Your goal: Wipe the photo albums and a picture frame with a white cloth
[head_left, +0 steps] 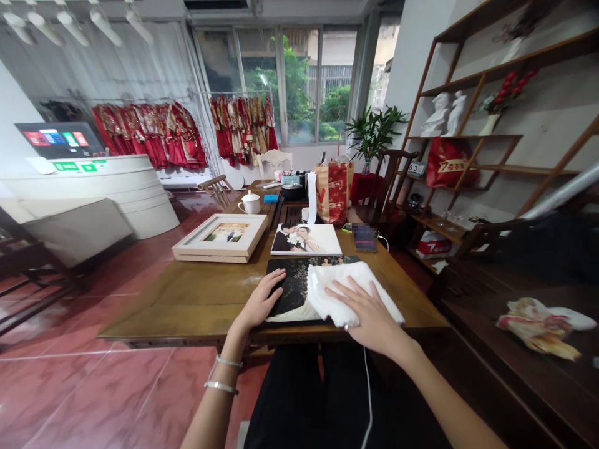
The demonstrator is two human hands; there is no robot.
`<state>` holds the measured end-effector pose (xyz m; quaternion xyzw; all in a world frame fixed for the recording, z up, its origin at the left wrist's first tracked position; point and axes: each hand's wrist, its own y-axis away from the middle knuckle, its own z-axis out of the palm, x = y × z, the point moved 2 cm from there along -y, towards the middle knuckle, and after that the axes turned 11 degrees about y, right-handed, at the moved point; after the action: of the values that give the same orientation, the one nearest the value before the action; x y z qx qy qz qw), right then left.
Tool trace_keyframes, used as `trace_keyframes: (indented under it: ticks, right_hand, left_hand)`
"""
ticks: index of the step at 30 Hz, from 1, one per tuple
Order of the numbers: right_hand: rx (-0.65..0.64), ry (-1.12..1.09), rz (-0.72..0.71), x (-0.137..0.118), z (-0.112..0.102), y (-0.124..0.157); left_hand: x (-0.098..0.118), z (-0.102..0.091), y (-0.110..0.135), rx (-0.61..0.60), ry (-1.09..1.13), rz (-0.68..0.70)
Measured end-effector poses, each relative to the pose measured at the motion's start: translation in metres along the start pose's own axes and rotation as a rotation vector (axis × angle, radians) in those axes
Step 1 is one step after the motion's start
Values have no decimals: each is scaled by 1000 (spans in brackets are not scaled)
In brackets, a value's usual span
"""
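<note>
A dark photo panel (292,292) with a pale gown printed on it lies flat at the near edge of the wooden table. Over its right part is spread a white cloth (330,277). My right hand (367,308) rests flat on the cloth with its fingers spread, pressing it against the panel. On the panel's left edge lies my left hand (262,299), its fingers stretched out and holding nothing. Part of the panel is hidden under the cloth.
Just beyond the panel lies a wedding photo panel (322,243). Stacked pale frames (223,237) sit to the left. A phone (365,238) with a cable lies at the right. Behind stand a lidded white mug (250,202) and a paper bag (333,190).
</note>
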<state>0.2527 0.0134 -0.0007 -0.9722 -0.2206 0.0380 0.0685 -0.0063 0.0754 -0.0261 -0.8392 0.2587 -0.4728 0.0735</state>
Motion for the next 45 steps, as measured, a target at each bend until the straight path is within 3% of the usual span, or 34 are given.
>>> trace_keyframes:
  ticks: [6, 10, 13, 20, 23, 26, 33, 36, 40, 45]
  right_hand:
    - [-46, 16, 101, 37, -2, -69]
    - [-34, 39, 153, 46, 0, -92]
    - [-21, 43, 162, 40, 1, -83]
    - [66, 8, 56, 6, 0, -10]
    - [43, -22, 26, 3, -2, 4]
    - [10, -42, 25, 12, -5, -7]
    - [-15, 26, 108, 42, -1, -79]
    - [1, 29, 134, 45, 2, -97]
    - [28, 31, 146, 35, 4, -88]
    - [76, -12, 31, 6, 1, -34]
  left_hand:
    - [1, 0, -2, -7, -12, 1]
    - [1, 1, -3, -4, -9, 18]
    - [0, 2, -4, -4, -10, 15]
    - [2, 2, -3, -8, -10, 13]
    - [2, 2, -3, -11, -4, 2]
    - [2, 2, -3, -16, -5, -2]
    - [3, 2, -4, -16, -17, 2]
    - [3, 2, -4, -19, -13, -10]
    - [3, 2, -4, -18, -11, -20]
    - [3, 2, -4, -3, -2, -16]
